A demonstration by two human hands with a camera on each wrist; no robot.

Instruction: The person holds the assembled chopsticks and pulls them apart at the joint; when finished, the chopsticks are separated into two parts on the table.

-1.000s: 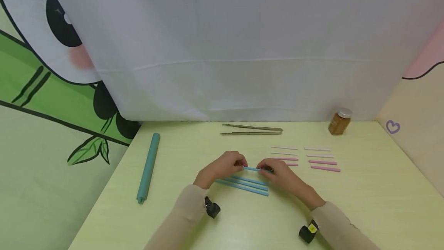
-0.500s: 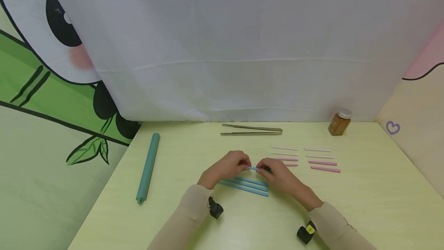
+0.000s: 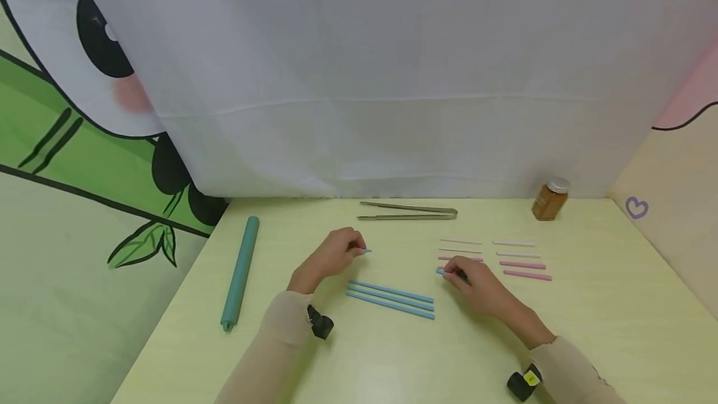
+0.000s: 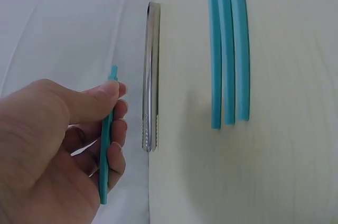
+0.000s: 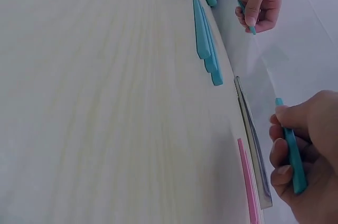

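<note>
My left hand [image 3: 333, 253] is raised over the table, pinching a short blue stick piece [image 4: 104, 155] between thumb and fingers. That piece narrows at its upper tip in the left wrist view. In my right hand [image 3: 477, 285], to the right, thumb and curled fingers grip a second blue piece [image 5: 293, 158] of similar length. Between and below the hands, three longer blue sticks [image 3: 390, 298] lie side by side on the table. Pink sticks [image 3: 527, 275] and white sticks [image 3: 514, 244] lie in two columns near the right hand, which overlaps one pink end.
Metal tongs [image 3: 406, 217] lie at the back of the table. An amber jar [image 3: 547, 202] with a silvery lid stands at the back right. At the left lies a teal roll [image 3: 240, 273]. A white cloth [image 3: 392, 80] hangs behind the table's far edge.
Both hands were together on one blue stick. They have moved apart, left hand up and left, right hand to the right, each with its own piece.
</note>
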